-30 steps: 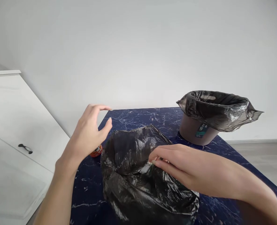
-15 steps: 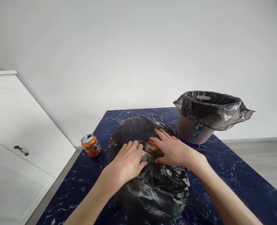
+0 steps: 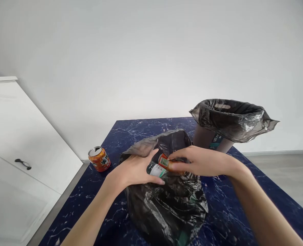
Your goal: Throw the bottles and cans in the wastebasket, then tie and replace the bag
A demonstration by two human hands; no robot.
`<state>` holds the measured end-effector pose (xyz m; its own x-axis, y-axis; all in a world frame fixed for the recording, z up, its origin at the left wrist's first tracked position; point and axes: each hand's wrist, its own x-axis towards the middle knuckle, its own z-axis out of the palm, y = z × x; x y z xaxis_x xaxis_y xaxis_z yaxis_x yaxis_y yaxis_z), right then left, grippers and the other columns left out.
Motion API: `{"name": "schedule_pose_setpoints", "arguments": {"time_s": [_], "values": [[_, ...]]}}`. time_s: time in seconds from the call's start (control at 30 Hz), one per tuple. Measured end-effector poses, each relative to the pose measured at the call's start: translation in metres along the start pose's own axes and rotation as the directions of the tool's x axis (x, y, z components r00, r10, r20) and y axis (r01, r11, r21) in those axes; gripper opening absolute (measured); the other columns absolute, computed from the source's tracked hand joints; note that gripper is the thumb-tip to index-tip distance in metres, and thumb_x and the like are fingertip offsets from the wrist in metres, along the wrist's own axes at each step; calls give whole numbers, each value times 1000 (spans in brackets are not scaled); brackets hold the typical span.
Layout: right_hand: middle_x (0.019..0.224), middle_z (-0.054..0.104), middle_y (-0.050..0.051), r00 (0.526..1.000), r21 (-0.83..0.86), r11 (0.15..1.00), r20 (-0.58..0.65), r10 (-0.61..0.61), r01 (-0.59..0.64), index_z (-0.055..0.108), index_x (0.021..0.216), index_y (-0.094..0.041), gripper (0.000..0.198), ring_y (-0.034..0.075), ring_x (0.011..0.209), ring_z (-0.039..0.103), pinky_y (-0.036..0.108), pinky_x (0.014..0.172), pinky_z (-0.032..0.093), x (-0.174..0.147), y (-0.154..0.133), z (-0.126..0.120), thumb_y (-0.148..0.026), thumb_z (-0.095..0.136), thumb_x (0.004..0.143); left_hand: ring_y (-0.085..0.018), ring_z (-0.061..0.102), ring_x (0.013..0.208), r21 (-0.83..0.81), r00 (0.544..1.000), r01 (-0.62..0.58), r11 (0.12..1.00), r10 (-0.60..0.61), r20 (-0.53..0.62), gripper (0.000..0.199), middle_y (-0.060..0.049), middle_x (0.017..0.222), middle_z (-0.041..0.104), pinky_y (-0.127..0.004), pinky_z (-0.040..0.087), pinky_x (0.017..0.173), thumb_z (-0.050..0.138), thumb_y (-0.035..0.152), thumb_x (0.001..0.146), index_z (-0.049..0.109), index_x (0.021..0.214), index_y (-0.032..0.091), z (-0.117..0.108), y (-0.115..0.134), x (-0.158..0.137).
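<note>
A black garbage bag (image 3: 164, 208) lies in a bulging heap at the middle of the table, its mouth open toward me. Inside the mouth is a small bottle with a red label and orange-brown body (image 3: 164, 160). Beside it rests another bottle, with a white and green label (image 3: 156, 169). My right hand (image 3: 205, 160) has its thumb and fingers closed around the red-labelled bottle. My left hand (image 3: 134, 171) reaches into the mouth with thumb and index finger spread, close to the white-labelled bottle; its other fingers are hidden under the bag's edge.
An orange drink can (image 3: 99, 159) stands at the table's left edge. At the back right is a trash bin (image 3: 201, 138) lined with a black bag (image 3: 233, 123). The dark blue marbled table (image 3: 233, 201) meets the white wall; a white cabinet (image 3: 20, 136) is at the left.
My right hand has turned and closed on the red-labelled bottle. My left hand has slid under the bag's edge and spread its thumb. The bag's mouth has shifted, exposing the white-labelled bottle.
</note>
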<state>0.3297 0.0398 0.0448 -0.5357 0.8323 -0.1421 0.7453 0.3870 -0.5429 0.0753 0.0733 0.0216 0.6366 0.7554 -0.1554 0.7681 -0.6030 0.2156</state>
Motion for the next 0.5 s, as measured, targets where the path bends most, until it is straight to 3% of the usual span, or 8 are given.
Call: {"name": "schedule_pose_setpoints", "arguments": {"time_s": [0.07, 0.17, 0.37, 0.5], "values": [[110, 79, 12, 996, -27, 1000, -87, 5, -8, 77, 119, -22, 44, 29, 103, 73, 36, 87, 52, 9, 3, 6, -49, 44, 107, -38, 23, 162, -35, 998, 14, 999, -11, 63, 97, -7, 178, 18, -49, 41, 121, 52, 78, 95, 17, 171, 30, -1, 10, -1], [125, 74, 16, 987, -206, 966, -70, 145, -156, 70, 132, -18, 39, 30, 107, 73, 35, 84, 51, 27, 12, 22, -37, 53, 103, -33, 16, 165, -41, 999, -32, 999, 32, 8, 78, -8, 178, 13, -49, 32, 128, 42, 58, 107, 14, 172, 25, 6, 22, 0], [139, 66, 23, 949, -363, 880, -35, 315, -305, 49, 154, -13, 64, 40, 125, 66, 43, 91, 50, 48, 29, 45, -16, 63, 92, -38, 30, 160, 45, 973, -70, 997, 78, -216, 78, -14, 175, 28, -51, 38, 123, 47, 41, 107, 5, 171, 27, 20, 23, 6], [137, 65, 25, 926, -382, 846, -88, 368, -372, 55, 144, -9, 53, 41, 126, 65, 44, 93, 49, 54, 38, 49, -12, 62, 91, -38, 30, 160, 35, 970, -58, 998, 64, -236, 74, -17, 175, 25, -52, 37, 124, 46, 45, 108, 12, 170, 25, 14, 22, 7]]}}
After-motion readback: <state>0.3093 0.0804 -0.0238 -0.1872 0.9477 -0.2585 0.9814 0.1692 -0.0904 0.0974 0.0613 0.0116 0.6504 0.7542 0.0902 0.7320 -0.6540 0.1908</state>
